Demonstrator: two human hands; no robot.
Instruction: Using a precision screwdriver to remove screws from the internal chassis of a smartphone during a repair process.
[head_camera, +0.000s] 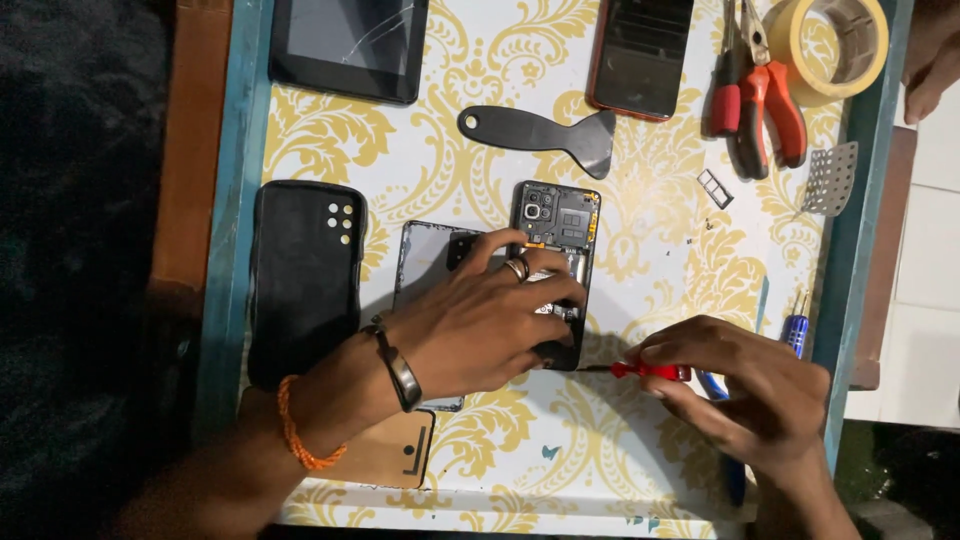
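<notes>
The left hand (480, 320) presses its fingers clenched over the opened black phone with bare circuit board (555, 260) lying mid tabletop (600, 450), keeping it steady, while the right hand (745, 385) grasps a small red-handled screwdriver (650, 371), tip at the phone's lower edge.

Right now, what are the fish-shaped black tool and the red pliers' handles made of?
The fish-shaped black tool looks like thin matte plastic: flat, dull, with no glint, though coated metal is possible. The pliers' handles seem to be red rubbery or plastic sleeves over metal; bare grey steel shows at the jaws above them.
</notes>
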